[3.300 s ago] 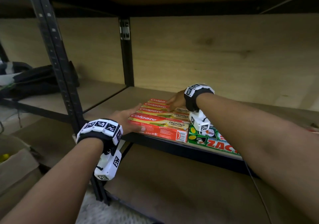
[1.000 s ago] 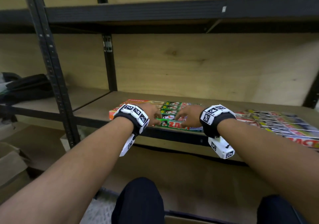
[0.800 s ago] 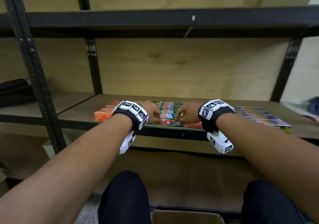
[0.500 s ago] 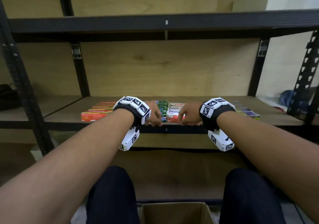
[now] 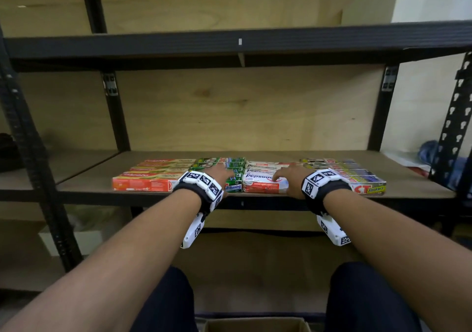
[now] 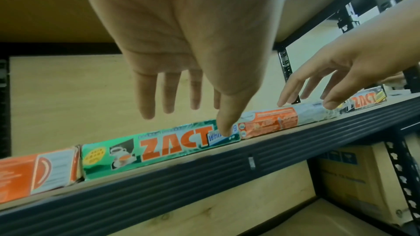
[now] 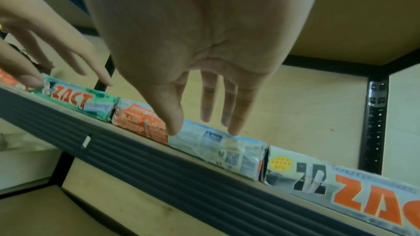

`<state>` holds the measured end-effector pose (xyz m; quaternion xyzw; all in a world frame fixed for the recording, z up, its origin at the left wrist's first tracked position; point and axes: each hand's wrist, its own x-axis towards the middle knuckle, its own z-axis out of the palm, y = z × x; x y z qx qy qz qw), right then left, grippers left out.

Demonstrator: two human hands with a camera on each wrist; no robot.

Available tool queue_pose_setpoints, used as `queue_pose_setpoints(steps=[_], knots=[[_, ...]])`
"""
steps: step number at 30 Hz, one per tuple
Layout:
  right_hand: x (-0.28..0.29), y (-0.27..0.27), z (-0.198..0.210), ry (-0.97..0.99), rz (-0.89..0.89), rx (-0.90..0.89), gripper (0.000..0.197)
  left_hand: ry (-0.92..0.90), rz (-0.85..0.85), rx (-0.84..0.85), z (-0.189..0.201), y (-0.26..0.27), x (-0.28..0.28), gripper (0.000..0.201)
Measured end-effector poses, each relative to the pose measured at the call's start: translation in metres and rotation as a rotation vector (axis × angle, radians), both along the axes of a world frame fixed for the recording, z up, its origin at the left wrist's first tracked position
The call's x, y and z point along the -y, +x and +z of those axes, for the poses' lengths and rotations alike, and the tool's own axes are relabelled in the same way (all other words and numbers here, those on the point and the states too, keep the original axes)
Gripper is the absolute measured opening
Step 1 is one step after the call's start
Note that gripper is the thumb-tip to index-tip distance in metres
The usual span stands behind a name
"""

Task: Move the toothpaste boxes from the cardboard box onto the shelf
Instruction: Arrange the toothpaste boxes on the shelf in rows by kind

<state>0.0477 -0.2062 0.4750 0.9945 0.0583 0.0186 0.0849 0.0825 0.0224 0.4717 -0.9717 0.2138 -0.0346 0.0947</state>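
Two bare forearms reach forward to a black metal shelf (image 5: 84,181) with wooden boards, where four groups of toothpaste boxes lie flat in a row along the front edge. From left to right sit red Colgate boxes (image 5: 145,182), green Zact boxes (image 6: 159,147), white and red Pepsodent boxes (image 5: 258,182), and grey Zact boxes (image 5: 367,187), each group touching the next. A plywood panel closes the back of the shelf, and another board runs overhead. At the bottom of the head view, between the person's dark trouser legs, shows the rim of a cardboard box (image 5: 255,326); what it contains is out of sight. Both wrists carry black bands with white patterned markers. The left hand (image 5: 219,172) hovers over the green Zact boxes, fingers spread and straight, thumb tip pointing down at the front box, holding nothing. The right hand (image 5: 291,178) is over the Pepsodent boxes, also spread and holding nothing, fingertips resting on or just above the top box; contact cannot be told.
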Motion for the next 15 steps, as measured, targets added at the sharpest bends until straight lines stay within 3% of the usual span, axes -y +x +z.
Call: queue_pose_setpoints(steps=[9, 15], knots=[[0.009, 0.043, -0.009, 0.038, -0.023, 0.037, 0.055, -0.097, -0.036, 0.098, -0.026, 0.042, 0.011, 0.061], [0.015, 0.061, -0.01, 0.127, -0.016, 0.012, 0.047, -0.145, -0.129, -0.024, -0.024, 0.059, 0.042, 0.067]])
